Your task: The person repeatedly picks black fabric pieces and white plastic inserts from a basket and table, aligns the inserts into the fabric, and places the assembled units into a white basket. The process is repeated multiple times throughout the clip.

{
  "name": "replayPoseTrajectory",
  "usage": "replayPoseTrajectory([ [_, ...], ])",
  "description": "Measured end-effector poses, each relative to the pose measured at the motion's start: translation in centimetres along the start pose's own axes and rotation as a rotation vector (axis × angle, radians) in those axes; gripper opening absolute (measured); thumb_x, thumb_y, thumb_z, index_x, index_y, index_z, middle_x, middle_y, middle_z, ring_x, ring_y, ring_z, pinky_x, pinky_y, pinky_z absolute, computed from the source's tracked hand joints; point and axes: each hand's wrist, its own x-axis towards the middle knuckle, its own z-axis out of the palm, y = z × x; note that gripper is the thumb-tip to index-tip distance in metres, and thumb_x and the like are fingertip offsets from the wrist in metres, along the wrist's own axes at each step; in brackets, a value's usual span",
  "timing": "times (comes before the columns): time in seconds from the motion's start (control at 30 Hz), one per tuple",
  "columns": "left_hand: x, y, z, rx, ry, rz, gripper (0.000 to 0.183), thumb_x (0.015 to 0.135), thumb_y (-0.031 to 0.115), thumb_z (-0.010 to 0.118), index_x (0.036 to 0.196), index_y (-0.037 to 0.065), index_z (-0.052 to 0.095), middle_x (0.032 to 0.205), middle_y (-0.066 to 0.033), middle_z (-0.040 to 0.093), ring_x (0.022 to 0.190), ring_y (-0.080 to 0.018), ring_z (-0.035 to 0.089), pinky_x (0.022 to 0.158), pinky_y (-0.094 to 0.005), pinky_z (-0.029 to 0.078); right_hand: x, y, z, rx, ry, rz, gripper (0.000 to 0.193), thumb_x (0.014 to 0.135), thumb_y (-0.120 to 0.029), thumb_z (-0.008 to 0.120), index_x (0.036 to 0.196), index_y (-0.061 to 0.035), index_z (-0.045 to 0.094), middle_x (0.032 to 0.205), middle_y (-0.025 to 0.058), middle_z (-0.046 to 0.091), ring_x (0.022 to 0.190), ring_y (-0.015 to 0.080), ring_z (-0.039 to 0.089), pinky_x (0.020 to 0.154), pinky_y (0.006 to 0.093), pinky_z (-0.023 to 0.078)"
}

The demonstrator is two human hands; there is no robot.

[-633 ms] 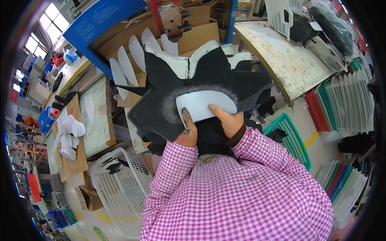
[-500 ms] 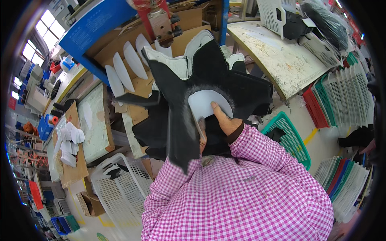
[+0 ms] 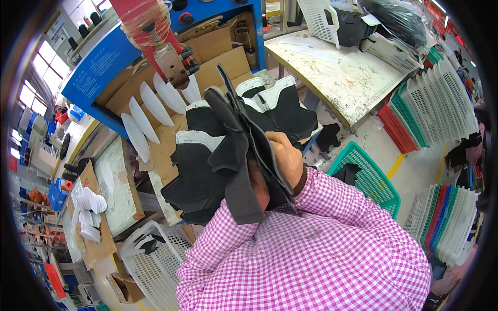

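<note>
A black fabric shoe upper (image 3: 244, 150) stands nearly edge-on in front of my chest, its dark flaps hanging down. My right hand (image 3: 285, 158) is closed on its right side, fingers curled over the fabric. My left hand (image 3: 259, 182) shows only in part between the hanging flaps; its fingers are hidden behind the material. Beyond my hands, more black uppers with white-edged tops (image 3: 199, 168) lie in a pile, and another (image 3: 282, 111) lies to the right of the held one.
Ahead, a blue-framed machine (image 3: 98, 78) with a red arm and metal head (image 3: 174, 65) overhangs curved white pieces (image 3: 150, 103) standing in a row. White baskets (image 3: 155, 254) stand lower left, and a green basket (image 3: 381, 192) stands right. A worn white table (image 3: 332, 67) stands beyond.
The shoe upper has turned from spread flat to nearly edge-on, folded upright. The half-round white piece under my right thumb is now out of sight. The whole view has shifted a little.
</note>
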Motion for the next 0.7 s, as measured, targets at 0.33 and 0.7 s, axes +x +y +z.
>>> replayPoseTrajectory([
  [0.33, -1.5, -0.8, 2.3, -1.031, 0.366, -0.736, 0.038, 0.088, 0.011, 0.058, 0.120, -0.009, 0.048, 0.112, -0.0186, 0.058, 0.100, -0.0297, 0.058, 0.088, -0.0342, 0.046, 1.3, 3.2, -3.8, 1.614, 0.092, 0.515, 0.050, 0.083, -0.013, 0.065, 0.128, -0.0033, 0.046, 0.126, 0.0100, 0.053, 0.120, 0.0238, 0.047, 0.101, 0.0406, 0.036],
  [0.7, 2.7, 0.3, -2.5, -1.213, -0.300, -0.346, 0.037, 0.080, 0.001, 0.065, 0.115, -0.003, 0.056, 0.098, -0.0094, 0.064, 0.082, -0.0112, 0.058, 0.075, -0.0235, 0.046, 2.6, 5.6, -3.8, 1.111, 0.346, 0.845, 0.043, 0.076, 0.001, 0.069, 0.115, 0.0015, 0.050, 0.105, 0.0123, 0.061, 0.096, 0.0242, 0.061, 0.083, 0.0354, 0.051],
])
